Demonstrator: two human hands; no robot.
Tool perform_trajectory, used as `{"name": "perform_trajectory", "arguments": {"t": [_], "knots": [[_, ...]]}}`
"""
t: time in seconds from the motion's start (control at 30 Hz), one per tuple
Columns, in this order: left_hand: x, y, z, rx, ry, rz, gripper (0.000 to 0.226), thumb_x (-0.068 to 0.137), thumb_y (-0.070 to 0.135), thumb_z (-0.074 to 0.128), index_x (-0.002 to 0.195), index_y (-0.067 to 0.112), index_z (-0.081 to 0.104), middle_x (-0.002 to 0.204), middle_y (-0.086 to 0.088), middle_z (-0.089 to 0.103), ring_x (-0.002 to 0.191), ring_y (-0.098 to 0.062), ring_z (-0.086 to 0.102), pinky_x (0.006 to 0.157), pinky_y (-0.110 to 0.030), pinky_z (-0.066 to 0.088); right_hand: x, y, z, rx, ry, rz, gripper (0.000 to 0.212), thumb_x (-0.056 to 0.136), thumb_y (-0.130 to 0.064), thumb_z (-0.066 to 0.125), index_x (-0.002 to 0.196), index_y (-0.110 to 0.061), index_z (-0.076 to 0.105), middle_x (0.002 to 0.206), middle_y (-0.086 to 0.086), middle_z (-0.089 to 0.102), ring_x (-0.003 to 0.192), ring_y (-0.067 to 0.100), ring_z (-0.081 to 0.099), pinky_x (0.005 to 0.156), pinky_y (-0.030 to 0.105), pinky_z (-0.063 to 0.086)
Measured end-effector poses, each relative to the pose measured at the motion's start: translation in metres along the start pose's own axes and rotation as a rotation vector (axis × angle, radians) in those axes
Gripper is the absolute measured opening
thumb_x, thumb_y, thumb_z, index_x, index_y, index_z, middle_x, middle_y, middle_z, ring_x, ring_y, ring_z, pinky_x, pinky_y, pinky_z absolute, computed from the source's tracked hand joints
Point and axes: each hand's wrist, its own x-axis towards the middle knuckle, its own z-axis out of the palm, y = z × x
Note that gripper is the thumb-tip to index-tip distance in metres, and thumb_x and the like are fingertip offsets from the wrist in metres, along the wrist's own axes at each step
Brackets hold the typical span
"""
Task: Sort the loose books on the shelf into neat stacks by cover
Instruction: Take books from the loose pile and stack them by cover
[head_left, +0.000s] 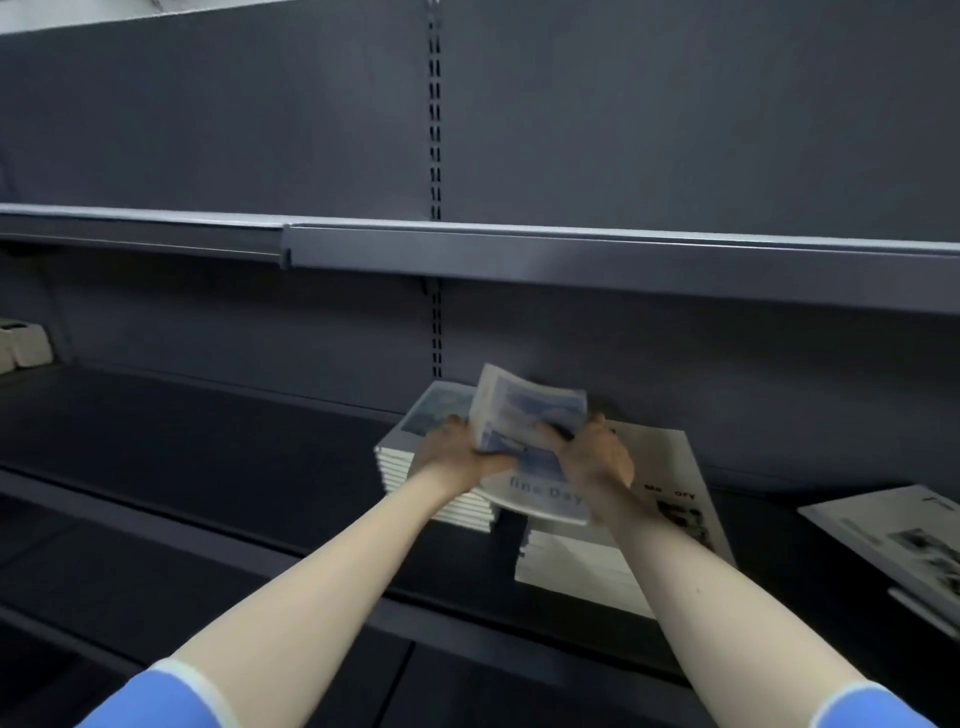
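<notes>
— Two hands on one bundle, is that how you read it?

— Yes. From my remote seat I see my left hand (457, 457) and right hand (592, 457) both clamped on a small bundle of blue-cover books (524, 421) at the centre of the frame, slightly low. Left fingers curl round its left edge, right fingers and thumb round its right edge. The bundle bows upward, with its far end lifted and blurred. "Fine Day" shows on the cover near its lower edge.

— Where does it sit against the stacks?

— It hangs over the gap between two of them. Left of centre stands the blue-cover stack (415, 457), white page edges facing me, with a sky picture on top. Right of centre is the white-cover stack (660, 467), black lettering and a dark photo on its top cover. My right wrist crosses that one. Whether the bundle touches either stack I cannot tell.

— Anything loose?

— At the right edge of the frame lies a loose white-cover book (883, 535), flat and skewed, with another partly under it.

— And the surroundings?

— Everything rests on the dark shelf (208, 457). An upper grey shelf (571, 254) runs across the middle of the frame, and white boxes (23, 343) sit at the far left edge. Blue sleeve cuffs (161, 696) show at the bottom corners.
</notes>
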Motion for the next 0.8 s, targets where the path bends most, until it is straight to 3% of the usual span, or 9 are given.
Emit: {"name": "perform_trajectory", "arguments": {"t": [0.1,0.2,0.47,0.57,0.67,0.8], "knots": [[-0.001,-0.013,-0.01,0.025,0.024,-0.034,0.061,0.08,0.047,0.067,0.127,0.012,0.049,0.125,-0.003,0.058,0.112,-0.024,0.057,0.079,-0.025,0.041,0.0,-0.015,0.013,-0.013,-0.015,-0.006,0.063,0.086,-0.063,0.051,0.119,-0.009,0.044,0.107,0.007,0.065,0.096,0.027,0.064,0.069,0.031,0.047],[-0.001,-0.025,-0.018,0.011,0.061,-0.077,0.06,0.08,0.045,0.068,0.127,0.012,0.049,0.124,-0.003,0.059,0.112,-0.022,0.057,0.077,-0.024,0.04,0.001,-0.028,0.026,-0.009,-0.022,-0.013,0.066,0.085,-0.062,0.052,0.122,-0.009,0.044,0.114,0.009,0.063,0.102,0.029,0.063,0.076,0.034,0.05],[0.006,-0.058,-0.021,0.033,0.212,-0.164,0.068,0.073,0.058,0.067,0.123,0.015,0.051,0.12,-0.004,0.057,0.107,-0.026,0.058,0.075,-0.031,0.047,0.003,-0.05,0.048,0.006,-0.063,0.009,0.063,0.086,-0.058,0.054,0.122,-0.007,0.045,0.119,0.01,0.061,0.11,0.028,0.058,0.072,0.03,0.04],[0.009,-0.066,-0.019,0.118,0.252,-0.129,0.066,0.078,0.059,0.062,0.126,0.014,0.053,0.126,-0.008,0.053,0.12,-0.028,0.046,0.091,-0.036,0.044,0.008,-0.054,0.053,-0.015,-0.087,0.025,0.063,0.088,-0.057,0.051,0.124,-0.006,0.044,0.118,0.01,0.061,0.107,0.027,0.06,0.069,0.028,0.04],[0.012,-0.073,-0.02,0.256,0.266,-0.102,0.065,0.082,0.063,0.054,0.125,0.014,0.056,0.124,-0.01,0.048,0.119,-0.029,0.041,0.095,-0.036,0.04,0.012,-0.058,0.059,-0.041,-0.09,0.037,0.067,0.088,-0.059,0.049,0.127,-0.004,0.044,0.124,0.012,0.058,0.112,0.028,0.057,0.073,0.03,0.042],[0.022,-0.079,-0.02,0.176,0.176,-0.105,0.064,0.086,0.059,0.051,0.13,0.012,0.052,0.131,-0.011,0.047,0.124,-0.03,0.04,0.1,-0.039,0.039,0.017,-0.063,0.064,-0.077,-0.087,0.025,0.072,0.091,-0.057,0.045,0.137,-0.002,0.038,0.135,0.016,0.045,0.122,0.031,0.048,0.087,0.034,0.044]]}}
